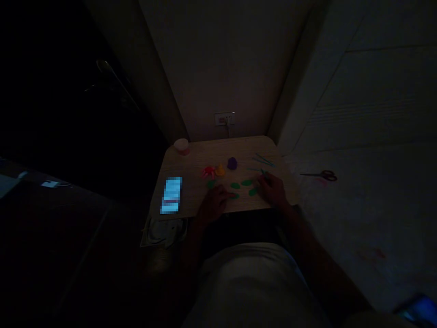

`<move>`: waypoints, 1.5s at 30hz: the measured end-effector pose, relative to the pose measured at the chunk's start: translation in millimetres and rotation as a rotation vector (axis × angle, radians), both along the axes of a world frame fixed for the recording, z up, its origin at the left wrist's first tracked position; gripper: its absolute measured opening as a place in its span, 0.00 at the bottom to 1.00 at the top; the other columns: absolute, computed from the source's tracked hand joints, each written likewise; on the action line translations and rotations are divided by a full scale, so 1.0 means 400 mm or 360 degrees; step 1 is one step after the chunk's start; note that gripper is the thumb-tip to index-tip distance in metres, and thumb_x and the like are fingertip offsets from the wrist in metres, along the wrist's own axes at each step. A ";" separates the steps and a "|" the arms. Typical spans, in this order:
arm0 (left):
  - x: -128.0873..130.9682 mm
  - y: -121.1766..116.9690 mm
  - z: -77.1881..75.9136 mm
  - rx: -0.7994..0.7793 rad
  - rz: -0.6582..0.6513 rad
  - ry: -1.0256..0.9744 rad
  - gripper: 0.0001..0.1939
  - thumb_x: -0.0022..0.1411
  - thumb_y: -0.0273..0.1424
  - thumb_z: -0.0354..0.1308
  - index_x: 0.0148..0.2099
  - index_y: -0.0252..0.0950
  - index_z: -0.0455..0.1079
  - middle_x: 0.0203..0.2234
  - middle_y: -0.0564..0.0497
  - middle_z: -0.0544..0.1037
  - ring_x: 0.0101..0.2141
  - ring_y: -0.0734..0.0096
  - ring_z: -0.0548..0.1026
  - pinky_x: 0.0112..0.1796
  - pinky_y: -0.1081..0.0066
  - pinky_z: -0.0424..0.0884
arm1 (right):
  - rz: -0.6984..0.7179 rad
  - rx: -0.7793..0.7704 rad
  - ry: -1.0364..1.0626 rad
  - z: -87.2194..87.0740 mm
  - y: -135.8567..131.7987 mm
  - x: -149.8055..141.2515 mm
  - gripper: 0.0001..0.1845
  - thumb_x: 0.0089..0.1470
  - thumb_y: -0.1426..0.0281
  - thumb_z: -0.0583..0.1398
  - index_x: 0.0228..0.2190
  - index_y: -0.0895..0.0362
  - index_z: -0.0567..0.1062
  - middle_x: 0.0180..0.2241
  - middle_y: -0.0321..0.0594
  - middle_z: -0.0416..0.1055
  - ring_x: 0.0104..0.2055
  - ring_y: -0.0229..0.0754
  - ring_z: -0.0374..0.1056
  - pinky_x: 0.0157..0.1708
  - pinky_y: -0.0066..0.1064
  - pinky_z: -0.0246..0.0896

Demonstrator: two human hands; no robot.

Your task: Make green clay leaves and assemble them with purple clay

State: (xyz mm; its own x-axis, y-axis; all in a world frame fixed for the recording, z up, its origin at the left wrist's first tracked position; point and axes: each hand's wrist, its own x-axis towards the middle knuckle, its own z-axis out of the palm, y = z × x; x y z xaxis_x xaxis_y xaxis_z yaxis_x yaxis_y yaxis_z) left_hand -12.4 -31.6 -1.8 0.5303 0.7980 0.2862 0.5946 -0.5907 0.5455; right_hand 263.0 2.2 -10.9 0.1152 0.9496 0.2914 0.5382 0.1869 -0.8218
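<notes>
The scene is very dark. My left hand (214,204) rests near the table's front edge, its index finger stretched out onto a small flat green piece (235,196). My right hand (273,188) is closed in a pinch around a thin bluish-green stick (262,172); its far end is hard to make out. Between and around the hands lie several leaf-shaped green pieces (246,182), perhaps of modelling clay. Beyond them sit a red shape with pale parts (208,171), a small orange lump (220,170) and a round purple lump (232,163).
Thin blue-green sticks (263,160) lie on the wooden table (201,150) at the right. A lit phone (171,195) lies at left, a pale cup (181,146) behind it. Scissors (321,175) are off the table's right side. A wall socket (224,119) holds a plug.
</notes>
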 end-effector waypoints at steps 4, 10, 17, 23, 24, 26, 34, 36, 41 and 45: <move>0.009 0.001 -0.006 0.0033 0.0027 0.0085 0.25 0.65 0.22 0.52 0.60 0.42 0.76 0.40 0.46 0.71 0.45 0.58 0.71 0.51 0.55 0.70 | 0.0019 -0.0010 -0.0034 0.000 0.000 0.000 0.17 0.59 0.55 0.58 0.25 0.53 0.74 0.22 0.36 0.70 0.26 0.42 0.63 0.29 0.33 0.53; 0.007 -0.001 -0.020 -0.0026 0.0189 -0.0246 0.20 0.68 0.26 0.54 0.60 0.41 0.74 0.46 0.45 0.77 0.49 0.59 0.74 0.55 0.54 0.70 | 0.0016 0.0020 0.0010 -0.007 0.004 0.006 0.18 0.59 0.54 0.58 0.26 0.53 0.73 0.22 0.35 0.69 0.26 0.42 0.62 0.29 0.33 0.54; 0.018 0.001 -0.024 -0.0075 0.0193 -0.0356 0.03 0.64 0.30 0.65 0.41 0.39 0.79 0.36 0.50 0.82 0.41 0.62 0.78 0.48 0.58 0.74 | 0.0020 0.0030 0.0041 -0.001 0.002 0.004 0.17 0.58 0.53 0.58 0.28 0.53 0.74 0.24 0.37 0.72 0.27 0.44 0.65 0.30 0.34 0.56; 0.069 -0.026 -0.016 -0.0031 0.0228 -0.0312 0.01 0.64 0.28 0.65 0.39 0.39 0.77 0.39 0.49 0.79 0.44 0.59 0.76 0.50 0.57 0.72 | 0.0089 0.0063 0.0067 0.006 -0.004 0.003 0.18 0.60 0.52 0.57 0.30 0.53 0.72 0.27 0.37 0.71 0.30 0.44 0.65 0.33 0.35 0.58; 0.073 -0.028 -0.016 -0.0007 0.0255 -0.0305 0.02 0.64 0.28 0.65 0.40 0.39 0.77 0.40 0.48 0.78 0.45 0.59 0.76 0.50 0.56 0.72 | 0.0093 0.0092 0.0076 0.009 -0.006 0.003 0.17 0.61 0.52 0.57 0.31 0.53 0.71 0.28 0.37 0.71 0.32 0.44 0.66 0.34 0.35 0.59; 0.075 -0.030 -0.016 0.0043 0.0333 -0.0306 0.06 0.63 0.28 0.65 0.43 0.39 0.76 0.42 0.48 0.76 0.46 0.58 0.75 0.51 0.56 0.72 | 0.0063 0.0148 0.0095 0.014 -0.011 0.002 0.17 0.62 0.52 0.55 0.33 0.52 0.69 0.29 0.36 0.70 0.33 0.45 0.65 0.35 0.35 0.59; 0.052 -0.036 -0.019 0.0124 0.0260 -0.0379 0.10 0.62 0.24 0.62 0.46 0.37 0.73 0.44 0.46 0.73 0.48 0.59 0.73 0.54 0.58 0.71 | 0.0185 0.0096 -0.0039 0.009 -0.086 -0.022 0.19 0.65 0.55 0.53 0.25 0.51 0.67 0.21 0.34 0.65 0.25 0.43 0.62 0.28 0.34 0.51; 0.051 -0.037 -0.019 0.0144 0.0246 -0.0346 0.09 0.62 0.23 0.62 0.44 0.37 0.73 0.42 0.47 0.73 0.47 0.60 0.73 0.53 0.59 0.72 | 0.0298 0.0038 -0.0160 0.006 -0.109 -0.030 0.19 0.65 0.56 0.54 0.26 0.52 0.70 0.22 0.36 0.68 0.26 0.44 0.66 0.28 0.34 0.52; 0.054 -0.039 -0.019 0.0132 0.0204 -0.0217 0.07 0.63 0.23 0.62 0.41 0.40 0.75 0.40 0.49 0.77 0.45 0.60 0.73 0.52 0.58 0.71 | 0.0405 -0.0074 -0.0350 0.010 -0.164 -0.052 0.17 0.68 0.59 0.51 0.44 0.54 0.75 0.35 0.43 0.80 0.33 0.47 0.74 0.34 0.34 0.60; 0.054 -0.039 -0.017 0.0113 0.0176 -0.0213 0.06 0.63 0.25 0.64 0.42 0.40 0.76 0.39 0.49 0.77 0.44 0.61 0.74 0.51 0.58 0.72 | 0.0367 -0.0184 -0.0480 0.022 -0.201 -0.073 0.17 0.67 0.60 0.51 0.49 0.55 0.73 0.33 0.42 0.80 0.31 0.47 0.75 0.32 0.33 0.60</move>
